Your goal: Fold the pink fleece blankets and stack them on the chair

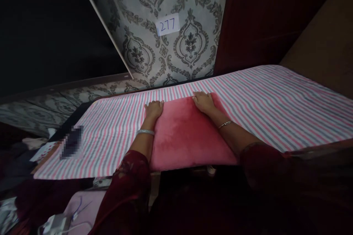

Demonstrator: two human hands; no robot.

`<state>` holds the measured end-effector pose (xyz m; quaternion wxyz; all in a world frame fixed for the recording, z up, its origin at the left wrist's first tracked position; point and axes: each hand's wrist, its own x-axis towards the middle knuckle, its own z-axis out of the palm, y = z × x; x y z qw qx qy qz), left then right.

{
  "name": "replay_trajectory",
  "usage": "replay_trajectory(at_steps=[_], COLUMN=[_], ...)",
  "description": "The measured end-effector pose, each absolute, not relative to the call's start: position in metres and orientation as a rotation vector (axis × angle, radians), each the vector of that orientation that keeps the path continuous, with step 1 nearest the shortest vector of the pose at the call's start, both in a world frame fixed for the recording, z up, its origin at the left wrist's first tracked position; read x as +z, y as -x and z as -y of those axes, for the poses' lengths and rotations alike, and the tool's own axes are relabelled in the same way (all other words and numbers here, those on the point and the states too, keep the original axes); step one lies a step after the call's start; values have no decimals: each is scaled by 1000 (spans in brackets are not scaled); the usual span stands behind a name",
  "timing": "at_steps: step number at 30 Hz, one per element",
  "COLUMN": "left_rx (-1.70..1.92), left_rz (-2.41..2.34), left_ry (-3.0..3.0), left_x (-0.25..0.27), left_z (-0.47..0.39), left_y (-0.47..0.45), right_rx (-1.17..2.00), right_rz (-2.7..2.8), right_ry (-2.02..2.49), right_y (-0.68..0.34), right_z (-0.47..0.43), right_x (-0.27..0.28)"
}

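A pink plush square cushion or folded cloth (187, 136) lies flat in front of me, its near edge at the table's front edge. My left hand (154, 109) rests palm down at its far left corner, fingers slightly bent and apart. On its far edge, towards the right corner, lies my right hand (204, 101) with its fingers spread over the plush. A pink, grey and white striped cloth (275, 106) is spread beneath the pink piece. The undersides of both hands are hidden.
A blurred-out dark object (71, 143) lies on the striped cloth's left end. A large dark screen (55, 25) stands at the back left. Behind is patterned wallpaper (190, 40) with a paper label (167, 24) reading 277. A white plug-like item (56, 224) sits lower left.
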<state>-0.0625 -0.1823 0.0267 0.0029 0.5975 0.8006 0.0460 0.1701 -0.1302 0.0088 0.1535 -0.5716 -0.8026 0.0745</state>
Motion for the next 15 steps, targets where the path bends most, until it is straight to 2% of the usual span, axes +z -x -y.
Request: replay_trajectory(at_steps=[5,10,15], left_rx=[185,88,104], left_rz=[-2287,-2073,-2063], left_ry=[-2217,-2349,-2335], left_x=[43,13,-12], left_z=[234,301,311], left_y=[26,8,14], right_rx=[124,128,137], right_rz=[2446,2514,2503], right_ry=[1408,1357,1354], right_y=[-200,-242,-255], right_z=[180,233,242], right_x=[6,-32,-49])
